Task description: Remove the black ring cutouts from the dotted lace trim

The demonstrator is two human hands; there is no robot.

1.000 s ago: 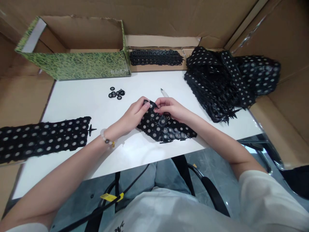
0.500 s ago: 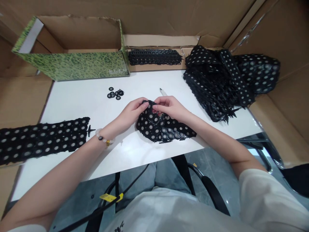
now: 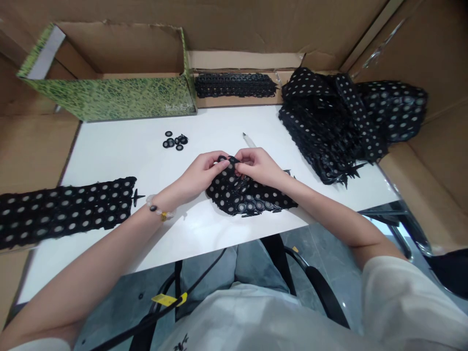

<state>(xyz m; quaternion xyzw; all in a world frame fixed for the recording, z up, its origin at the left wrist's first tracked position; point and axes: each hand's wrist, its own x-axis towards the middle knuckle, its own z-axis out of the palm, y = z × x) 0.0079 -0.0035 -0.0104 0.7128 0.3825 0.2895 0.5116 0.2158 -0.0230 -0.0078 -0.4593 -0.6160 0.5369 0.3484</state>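
A black rubbery sheet of joined rings with pale round centres [image 3: 223, 195] lies bunched and folded on the white table. My left hand [image 3: 206, 173] pinches its upper edge between thumb and fingers. Close beside it, my right hand [image 3: 258, 166] is closed at the same edge, thumb against fingertips; the fingers partly hide what they grip. Some rings at the sheet's lower edge [image 3: 256, 205] face up and look shiny. Several loose black rings [image 3: 175, 141] lie in a small cluster beyond my left hand. A white pen-like tool [image 3: 249, 140] rests just behind my right hand.
Another dotted black sheet [image 3: 69, 209] extends over the table's left edge. A large pile of such sheets [image 3: 329, 122] fills the back right. An open green-patterned box [image 3: 120, 100] stands at the back left, beside stacked black strips [image 3: 236, 85]. Cardboard walls [image 3: 256, 27] surround the white table [image 3: 175, 243].
Both hands have shifted slightly down with the sheet's upper edge. My right fingers have drawn in tighter on it, and the gap below them has closed up.
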